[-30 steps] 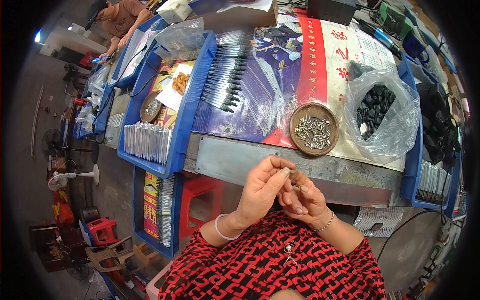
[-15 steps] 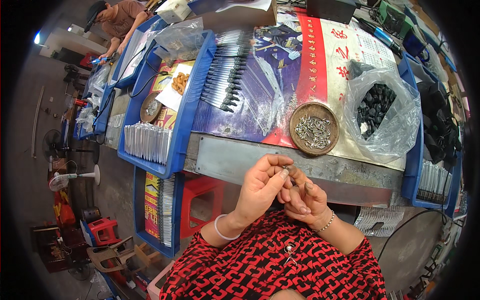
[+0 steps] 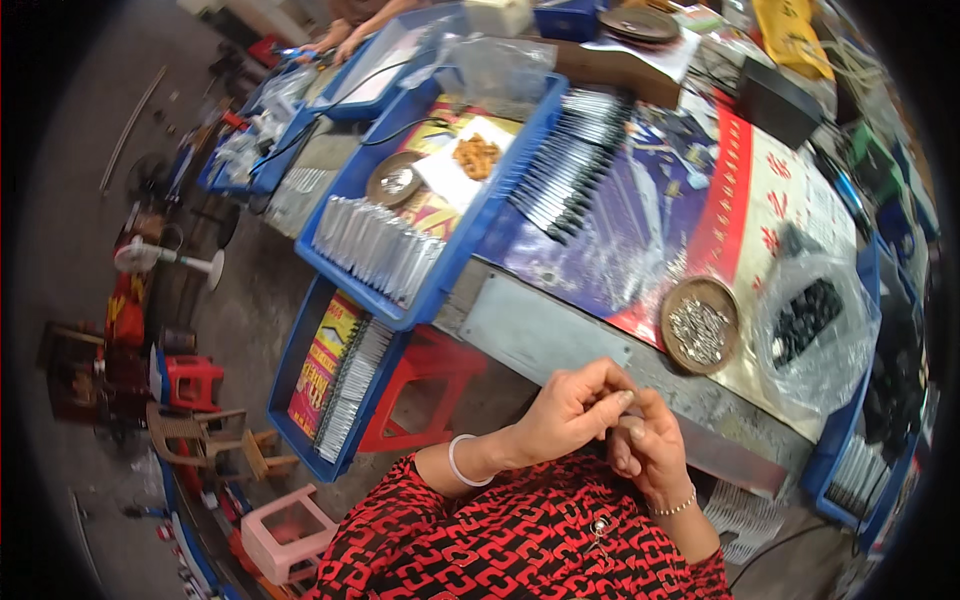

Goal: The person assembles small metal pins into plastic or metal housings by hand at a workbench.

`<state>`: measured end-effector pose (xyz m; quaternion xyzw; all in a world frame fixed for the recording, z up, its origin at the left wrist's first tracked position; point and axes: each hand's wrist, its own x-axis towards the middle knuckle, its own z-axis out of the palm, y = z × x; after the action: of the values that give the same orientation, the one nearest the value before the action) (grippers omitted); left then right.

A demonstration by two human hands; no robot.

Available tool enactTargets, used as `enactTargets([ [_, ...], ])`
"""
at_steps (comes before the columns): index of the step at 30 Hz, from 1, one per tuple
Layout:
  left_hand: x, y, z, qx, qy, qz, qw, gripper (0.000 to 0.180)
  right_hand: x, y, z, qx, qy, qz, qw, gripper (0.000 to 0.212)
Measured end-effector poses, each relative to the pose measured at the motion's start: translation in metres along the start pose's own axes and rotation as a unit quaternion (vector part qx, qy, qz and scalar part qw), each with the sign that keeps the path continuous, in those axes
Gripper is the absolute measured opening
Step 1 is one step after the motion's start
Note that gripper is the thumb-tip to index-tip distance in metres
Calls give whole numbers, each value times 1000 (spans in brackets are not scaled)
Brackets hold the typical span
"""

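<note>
My left hand [image 3: 570, 415] and my right hand [image 3: 648, 445] meet in front of my chest, just off the bench's near edge. Thumbs and fingertips of both are pinched together; whatever lies between them is too small or hidden to make out. Beyond them on the bench sits a round brown bowl [image 3: 668, 335] of small shiny metal pins. Right of the bowl, a clear plastic bag [image 3: 845, 372] holds black parts [image 3: 806, 320]. Farther left, a row of slim metal pieces with black ends [image 3: 570, 165] lies on a poster covering the bench.
At left stands a blue tray [image 3: 450, 262] with silver flat pieces [image 3: 375, 250], a small bowl [image 3: 378, 188] and orange-brown bits [image 3: 475, 157] on paper. Below it are another blue tray [image 3: 283, 400] and a red stool [image 3: 385, 432]. Another person's hands [image 3: 345, 48] work at the far left.
The view has swung left, so the bench items sit farther right and lower in the picture. My hands stay together in front of me, fingertips still pinched.
</note>
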<state>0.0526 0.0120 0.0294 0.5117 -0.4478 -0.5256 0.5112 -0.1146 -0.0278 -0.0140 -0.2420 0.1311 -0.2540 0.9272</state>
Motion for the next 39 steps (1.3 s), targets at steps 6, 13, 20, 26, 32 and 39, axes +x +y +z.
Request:
enactTargets([
  [6,-20,20,-46,108,84,71,988,11,7,-6,22,-101,76,7,992,17],
  [13,-35,50,-139,275,318,121,899,12,24,1,28,-129,71,38,988,16],
  [20,-23,48,-201,438,301,123,838,20,34,6,35,-206,53,92,973,18],
  [26,-7,39,-215,526,246,122,805,26,39,11,42,-253,54,156,953,13],
  [32,8,31,-221,616,163,48,769,32,37,14,41,-284,38,181,941,11],
  [39,12,33,-221,667,134,7,733,27,36,12,39,-300,25,198,933,12],
])
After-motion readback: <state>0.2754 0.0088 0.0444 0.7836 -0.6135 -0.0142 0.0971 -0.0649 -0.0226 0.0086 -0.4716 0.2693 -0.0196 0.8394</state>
